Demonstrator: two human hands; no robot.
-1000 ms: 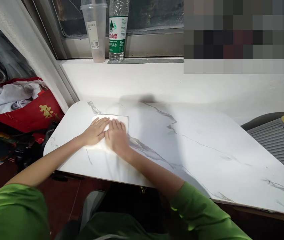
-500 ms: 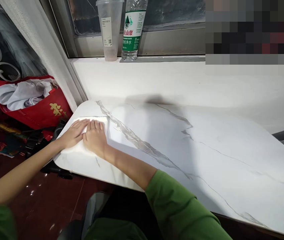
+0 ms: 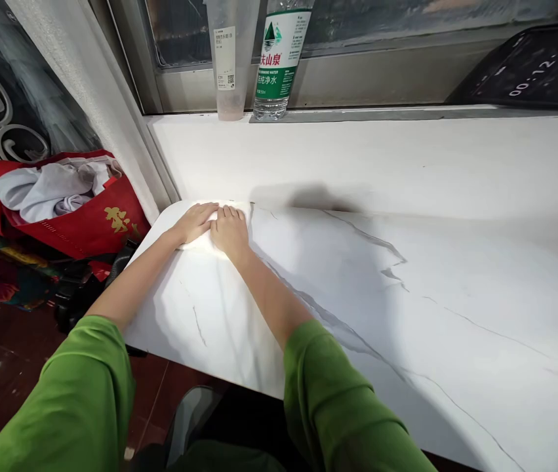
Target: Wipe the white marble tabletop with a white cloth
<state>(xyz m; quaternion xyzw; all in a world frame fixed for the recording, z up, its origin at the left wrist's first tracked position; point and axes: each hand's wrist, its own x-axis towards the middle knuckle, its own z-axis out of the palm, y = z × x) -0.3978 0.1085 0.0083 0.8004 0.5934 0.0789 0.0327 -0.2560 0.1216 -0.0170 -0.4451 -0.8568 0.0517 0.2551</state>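
Both of my hands lie flat, side by side, on a white cloth (image 3: 199, 243) at the far left corner of the white marble table (image 3: 406, 314). My left hand (image 3: 195, 221) has its fingers stretched out and pressed on the cloth. Touching it on the right, my right hand (image 3: 229, 229) is spread flat the same way. Most of the cloth is hidden under the hands; only its pale edges show. Green sleeves cover both of my upper arms.
On the window sill (image 3: 357, 151) behind the table stand a clear plastic cup (image 3: 229, 59) and a green-labelled water bottle (image 3: 279, 59). A dark device (image 3: 529, 69) lies at the sill's right. A red bag (image 3: 62, 203) with grey cloth sits on the floor at left.
Both hands have slid the cloth away from me, from the near left part of the table to its far left corner by the wall.
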